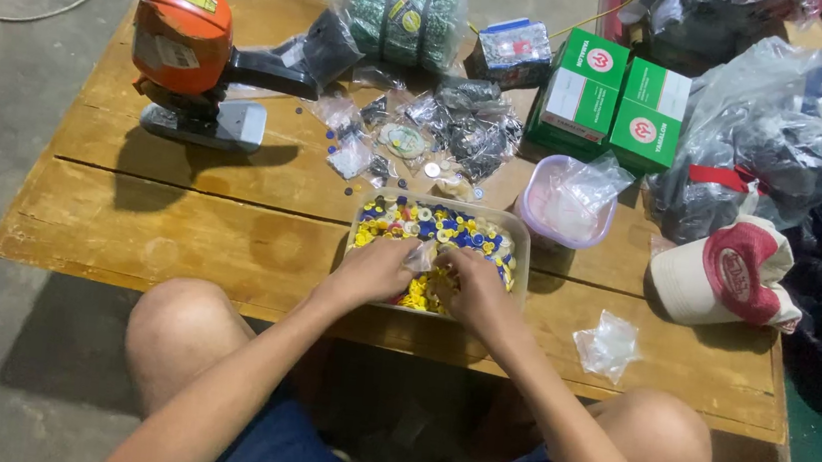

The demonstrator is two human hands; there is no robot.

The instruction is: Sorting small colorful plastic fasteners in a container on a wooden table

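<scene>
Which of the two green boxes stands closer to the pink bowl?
The right green box, next to the big clear bag; its lower edge sits just above the pink bowl.

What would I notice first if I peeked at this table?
Probably the clear tub full of little yellow, blue and white pieces at the front of the wooden table, with the left hand and right hand both digging in it and a small clear bag between them. Next, the big orange machine at the back left, and two green boxes at the back right.
</scene>
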